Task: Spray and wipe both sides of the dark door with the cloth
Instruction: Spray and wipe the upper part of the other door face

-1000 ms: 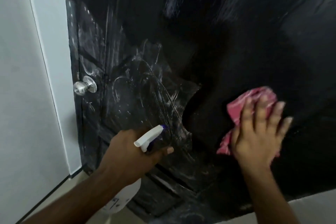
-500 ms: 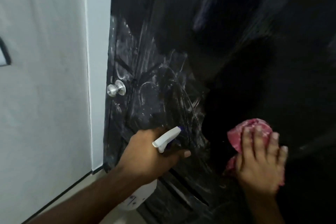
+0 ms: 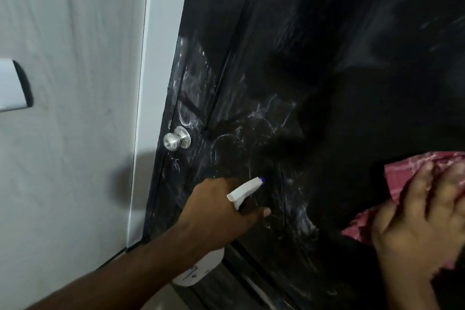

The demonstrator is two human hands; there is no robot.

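Against the smeared dark door (image 3: 327, 58), the left hand (image 3: 216, 211) grips a white spray bottle (image 3: 245, 187) below the silver knob (image 3: 176, 138), while the right hand (image 3: 417, 221) presses a pink cloth (image 3: 400, 171) to the door with flat, spread fingers.

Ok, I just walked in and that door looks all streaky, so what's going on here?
A person is cleaning the dark door. The left hand grips a white spray bottle, its nozzle pointing at the door, where white streaks cover the area beside the silver doorknob. The right hand presses a pink cloth flat against the door further right.
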